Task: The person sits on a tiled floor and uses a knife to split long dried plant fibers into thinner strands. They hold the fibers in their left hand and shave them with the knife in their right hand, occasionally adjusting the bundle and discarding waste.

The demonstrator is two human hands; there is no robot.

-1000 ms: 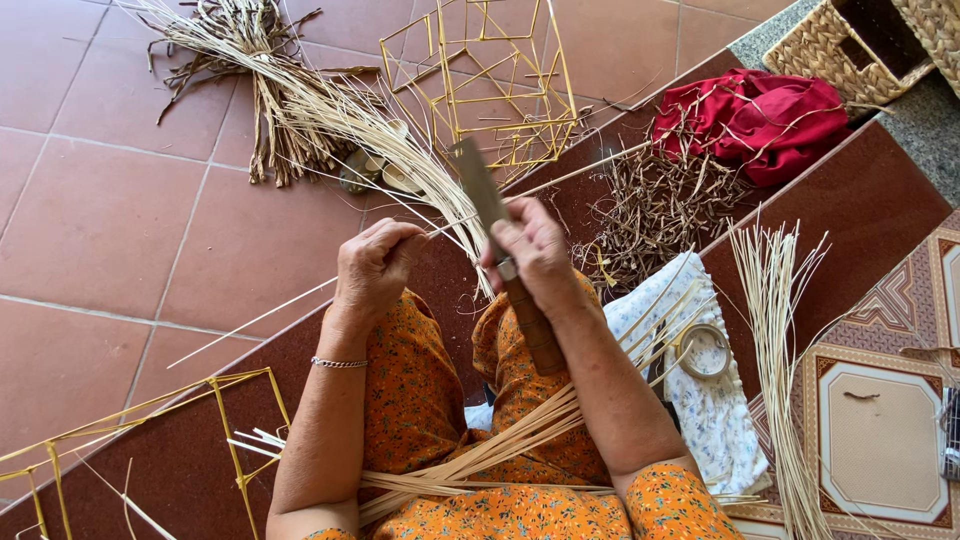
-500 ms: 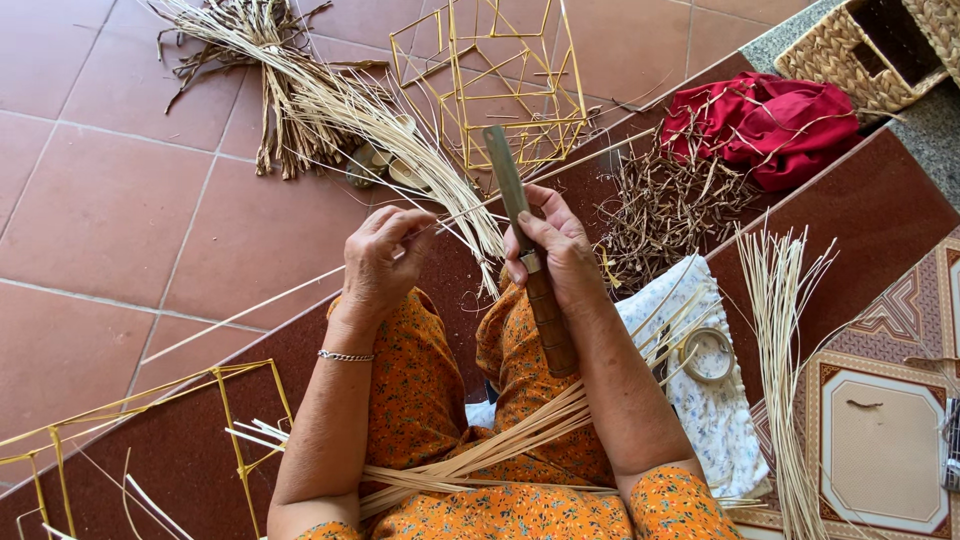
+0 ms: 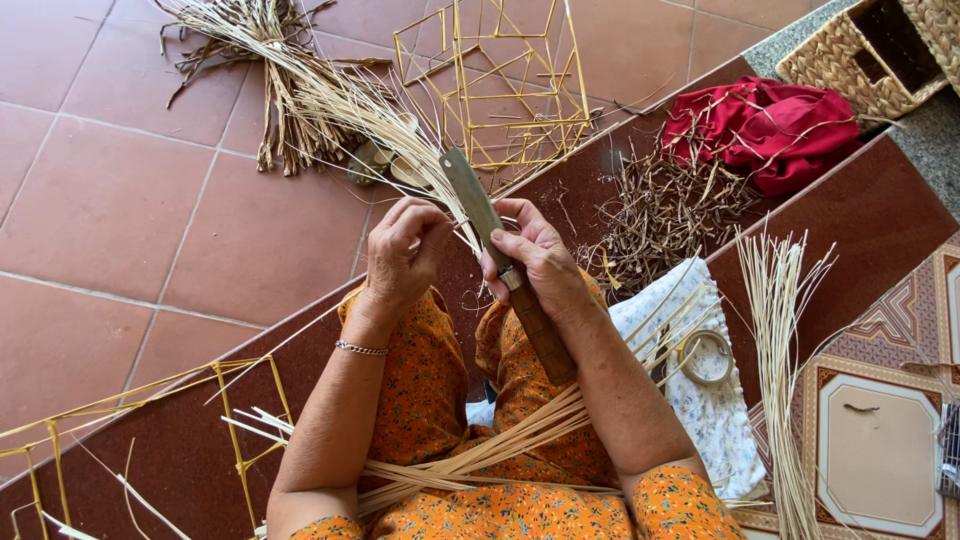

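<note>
Terracotta floor of square tiles, bordered by a dark maroon step running diagonally under the seated person.

Pale bundle of long dried straw strips, fanned from the floor at upper left down toward the hands; a second run of the same strips crosses the lap in orange patterned cloth.

Yellow open frame of thin sticks, box-shaped, standing on the tiles just behind the hands. A similar yellow stick frame lies at lower left.

Crumpled red cloth at upper right, beside a heap of brown twiggy offcuts.

Woven tan basket in the top right corner.

White floral cloth at the person's right, bearing a small roll of tape.

Upright sheaf of pale thin splints, right of the floral cloth.

Long knife with dull metal blade and brown wooden handle, blade pointing away from the person, handle lying along the right forearm.

Right hand: fingers clenched round the knife where blade meets handle.

Left hand: fingertips pinched on a single straw strip, just beside the blade; a thin bracelet sits on the wrist.
</note>
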